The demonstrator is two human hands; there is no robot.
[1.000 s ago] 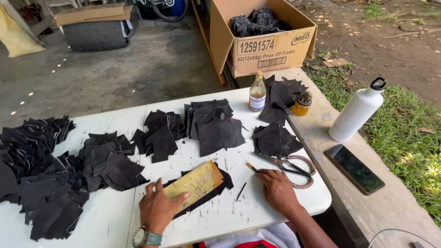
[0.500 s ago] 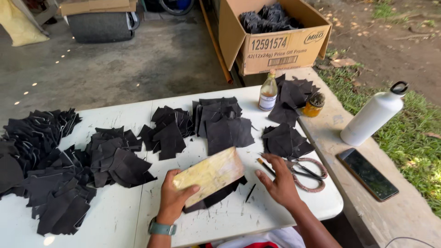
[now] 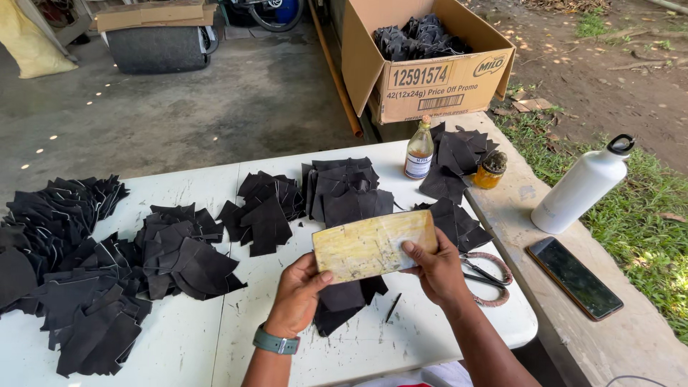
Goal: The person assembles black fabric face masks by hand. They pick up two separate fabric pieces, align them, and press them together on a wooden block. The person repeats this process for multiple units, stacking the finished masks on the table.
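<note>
Both hands, left hand [image 3: 299,294] and right hand [image 3: 436,266], grasp the yellowed rectangular cardboard template [image 3: 374,246] above black cut fabric pieces [image 3: 345,295] (white tabletop [image 3: 215,344] beneath); keeping its edges square should help.

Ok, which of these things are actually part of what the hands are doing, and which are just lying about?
In use:
left hand and right hand, both holding the yellowish card template
black cut piece under it
black piece piles
scissors
pen

Lying about:
white bottle
phone
cardboard box
glass bottle
small jar
</note>
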